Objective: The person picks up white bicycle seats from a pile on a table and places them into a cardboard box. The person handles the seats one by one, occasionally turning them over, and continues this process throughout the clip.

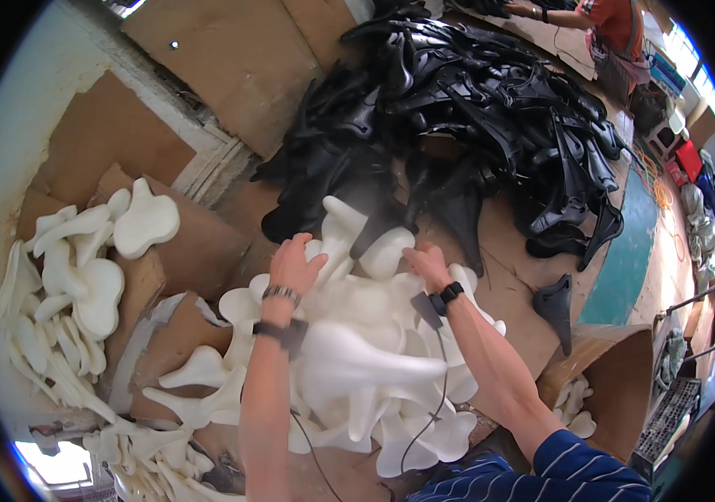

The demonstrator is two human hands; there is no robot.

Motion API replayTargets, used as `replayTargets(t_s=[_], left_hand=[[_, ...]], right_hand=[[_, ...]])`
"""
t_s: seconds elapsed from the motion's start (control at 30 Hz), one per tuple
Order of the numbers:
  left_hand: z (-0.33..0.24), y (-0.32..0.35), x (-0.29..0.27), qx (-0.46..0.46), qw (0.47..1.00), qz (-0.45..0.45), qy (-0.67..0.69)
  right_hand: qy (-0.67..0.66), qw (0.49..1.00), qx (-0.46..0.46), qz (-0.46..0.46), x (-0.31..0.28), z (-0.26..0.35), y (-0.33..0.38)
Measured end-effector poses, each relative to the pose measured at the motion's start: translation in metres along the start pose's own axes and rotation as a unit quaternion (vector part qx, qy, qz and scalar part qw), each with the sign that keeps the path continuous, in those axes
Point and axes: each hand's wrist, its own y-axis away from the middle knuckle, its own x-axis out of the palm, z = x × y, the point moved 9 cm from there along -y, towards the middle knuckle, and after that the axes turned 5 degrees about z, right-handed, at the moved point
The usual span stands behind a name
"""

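White foam bicycle-saddle pads (366, 360) lie heaped in front of me, one long pad on top pointing right. My left hand (294, 266) is at the far left of this heap, its bent fingers and thumb closed about a pad's edge beside an upright pad (342, 224). Across from it, my right hand (430, 268) curls its fingers at the edge of a rounded pad (386, 253). The tip of a dark saddle shell (381, 237) shows between these two pads. Both palms face away from view, so the exact grip is partly hidden.
Black saddle shells (491, 100) form a large pile beyond; a single shell (553, 309) lies at right. More white pads (94, 284) are stacked left. A cardboard box (625, 356) stands lower right. Cables hang from my wrists. Another person (617, 38) works at far right.
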Motion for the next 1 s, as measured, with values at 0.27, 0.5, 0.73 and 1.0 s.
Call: replayTargets(t_s=[0.27,0.5,0.73,1.0], left_hand=[[0.085,-0.071,0.164,-0.203,0.909,0.244,-0.272],[0.097,-0.065,0.159,-0.253,0.944,0.144,-0.158],[0.075,-0.006,0.089,-0.188,0.976,0.098,-0.044],[-0.085,0.136,-0.08,0.044,0.968,-0.236,-0.069]], right_hand=[[-0.107,0.988,0.111,0.029,0.038,-0.081,-0.067],[-0.177,0.975,0.115,0.07,0.035,-0.023,0.003],[-0.293,0.955,0.042,0.032,-0.019,0.024,0.113],[-0.389,0.913,-0.046,0.112,-0.11,0.052,0.248]])
